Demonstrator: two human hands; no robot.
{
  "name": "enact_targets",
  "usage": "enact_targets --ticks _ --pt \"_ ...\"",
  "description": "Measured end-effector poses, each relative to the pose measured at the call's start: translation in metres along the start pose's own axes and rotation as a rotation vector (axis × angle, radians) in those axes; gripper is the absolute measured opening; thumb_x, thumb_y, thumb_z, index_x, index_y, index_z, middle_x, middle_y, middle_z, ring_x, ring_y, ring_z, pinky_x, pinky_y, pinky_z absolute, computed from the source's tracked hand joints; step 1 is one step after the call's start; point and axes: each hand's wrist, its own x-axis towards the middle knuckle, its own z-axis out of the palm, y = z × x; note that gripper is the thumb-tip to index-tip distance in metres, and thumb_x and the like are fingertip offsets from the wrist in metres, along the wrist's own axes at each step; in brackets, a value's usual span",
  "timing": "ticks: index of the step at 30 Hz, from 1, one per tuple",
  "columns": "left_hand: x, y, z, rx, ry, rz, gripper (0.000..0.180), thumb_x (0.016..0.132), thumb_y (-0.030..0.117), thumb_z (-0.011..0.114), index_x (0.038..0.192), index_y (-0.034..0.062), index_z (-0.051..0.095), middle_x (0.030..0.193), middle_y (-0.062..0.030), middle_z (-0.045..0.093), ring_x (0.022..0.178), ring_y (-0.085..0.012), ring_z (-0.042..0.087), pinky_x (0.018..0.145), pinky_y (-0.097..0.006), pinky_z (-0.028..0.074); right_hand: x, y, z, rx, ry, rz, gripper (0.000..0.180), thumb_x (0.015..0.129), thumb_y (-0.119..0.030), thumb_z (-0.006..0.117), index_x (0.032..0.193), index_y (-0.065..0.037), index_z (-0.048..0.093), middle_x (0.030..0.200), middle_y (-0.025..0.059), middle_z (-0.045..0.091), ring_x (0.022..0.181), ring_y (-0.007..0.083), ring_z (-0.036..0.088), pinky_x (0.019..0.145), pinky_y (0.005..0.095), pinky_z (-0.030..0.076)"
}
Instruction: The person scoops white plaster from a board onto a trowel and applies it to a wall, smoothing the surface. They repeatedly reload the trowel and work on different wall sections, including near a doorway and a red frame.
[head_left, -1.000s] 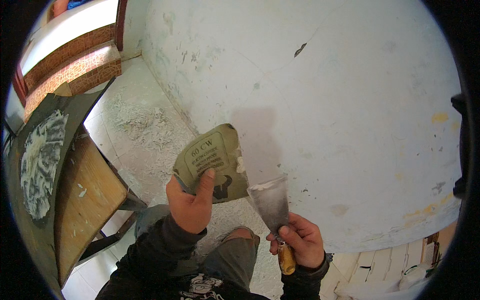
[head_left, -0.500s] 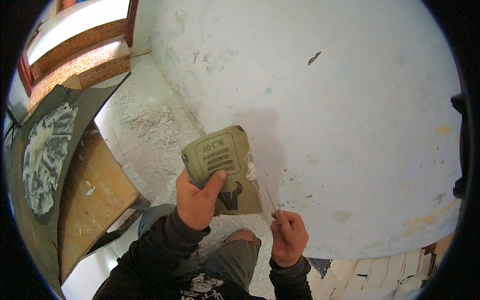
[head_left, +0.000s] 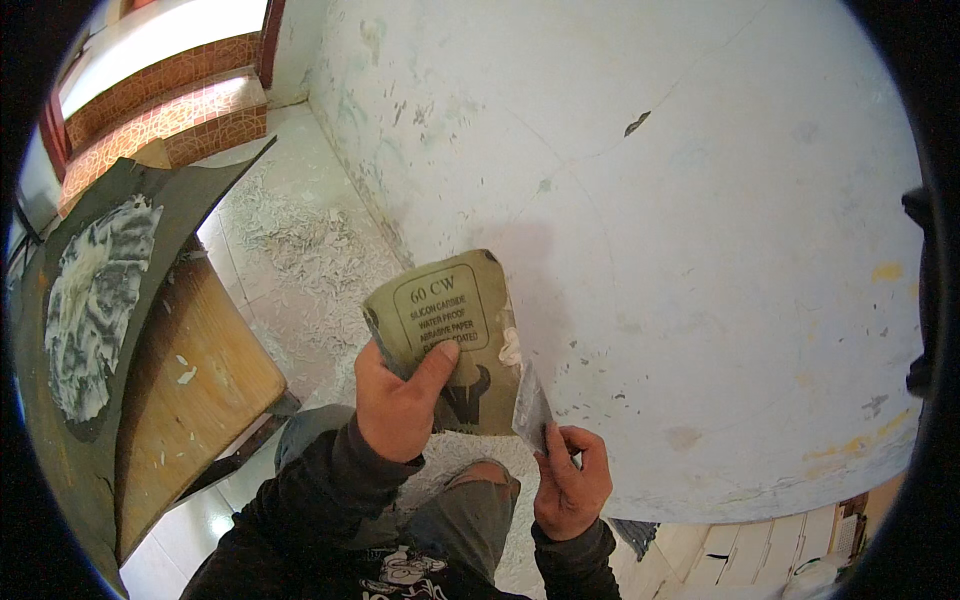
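Observation:
My left hand (head_left: 398, 405) grips a folded sheet of sandpaper (head_left: 425, 285), its printed olive-brown back facing up and the thumb lying across it. A lump of white putty (head_left: 510, 347) clings to the sheet's right edge. In my right hand (head_left: 572, 485) a thin metal putty knife (head_left: 532, 408) is pinched between thumb and fingers, its flat grey face partly turned up. The blade meets or overlaps the sheet's right edge, just below the putty. Behind both stands the patchy white wall (head_left: 720, 250), with a dark chip (head_left: 637, 124) and a fine crack.
At left, a dark curved sheet (head_left: 190, 195) carrying smeared white putty (head_left: 100, 310) rests on a wooden bench (head_left: 200, 370). Paint flakes (head_left: 310, 240) litter the tiled floor along the wall. Tiled steps (head_left: 165, 120) rise at the far left; white panels (head_left: 755, 550) lie lower right.
The putty knife has turned from edge-on to show its flat face, and its blade has come against the sandpaper's right edge. My left hand keeps its grip on the sheet, almost unmoved.

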Motion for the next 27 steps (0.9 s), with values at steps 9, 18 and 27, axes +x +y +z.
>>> enact_targets --ticks 9,18,27 --pt "-0.001 -0.001 0.002 0.015 0.06 0.036 0.022 0.089 0.006 0.059 0.107 -0.0066 0.057 0.098 -0.0136 0.067 0.086 -0.0176 0.064 0.076 -0.028 0.051 -0.002 -0.006 -0.003 -0.016 -0.027 0.051 0.044 0.067 0.007 0.064 0.109 -0.007 0.067 0.095 0.0154 0.06 0.078 0.0288 0.058 0.065 0.034 0.048" --pt "0.002 -0.003 -0.004 -0.069 0.0 -0.039 0.022 0.09 0.007 0.059 0.107 -0.0061 0.058 0.1 -0.0129 0.067 0.087 -0.0171 0.064 0.077 -0.028 0.051 0.0 -0.005 0.001 0.007 -0.056 0.043 0.043 0.067 0.01 0.069 0.109 -0.002 0.065 0.091 0.0156 0.06 0.075 0.0245 0.058 0.066 0.0299 0.048" --pt "0.007 -0.003 -0.009 -0.009 -0.027 -0.073 0.026 0.088 0.011 0.061 0.109 -0.0045 0.058 0.099 -0.0124 0.067 0.087 -0.0194 0.065 0.075 -0.031 0.053 0.002 0.008 0.004 -0.089 -0.054 0.076 0.041 0.072 0.004 0.065 0.111 -0.007 0.066 0.091 0.0151 0.059 0.077 0.0288 0.058 0.065 0.0327 0.049"
